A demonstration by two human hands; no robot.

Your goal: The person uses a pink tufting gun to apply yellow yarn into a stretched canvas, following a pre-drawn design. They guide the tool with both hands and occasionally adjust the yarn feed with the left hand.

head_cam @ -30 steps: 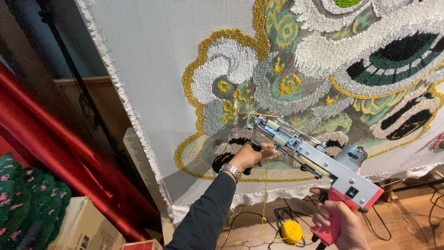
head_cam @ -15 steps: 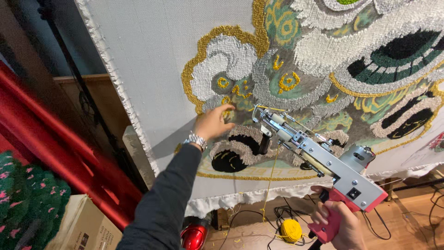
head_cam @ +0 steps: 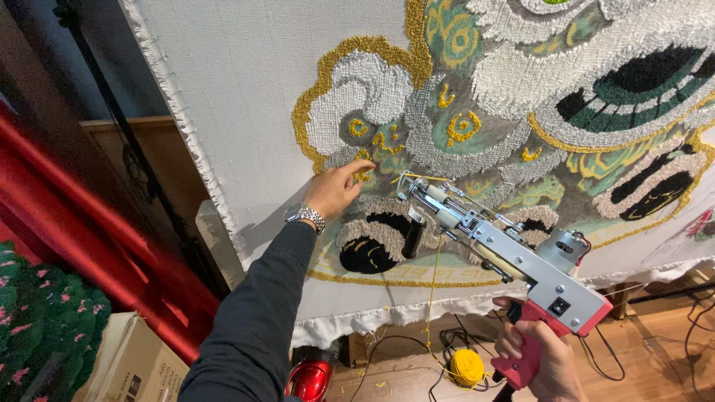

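Gripping tufting gun (head_cam: 514, 260), right hand (head_cam: 538, 359) half cropped

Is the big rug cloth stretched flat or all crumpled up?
Stretched flat. The cloth hangs smooth, without folds, its bare part even up to the edge. The left hand presses a finger on it; the right hand holds the tufting gun.

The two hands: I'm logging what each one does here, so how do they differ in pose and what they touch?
The left hand reaches up to the tufted rug, fingers on yellow pile; the right hand hangs low, off the cloth. The left hand holds nothing; the right hand grips the pink handle of the tufting gun. Only the left wrist bears a watch.
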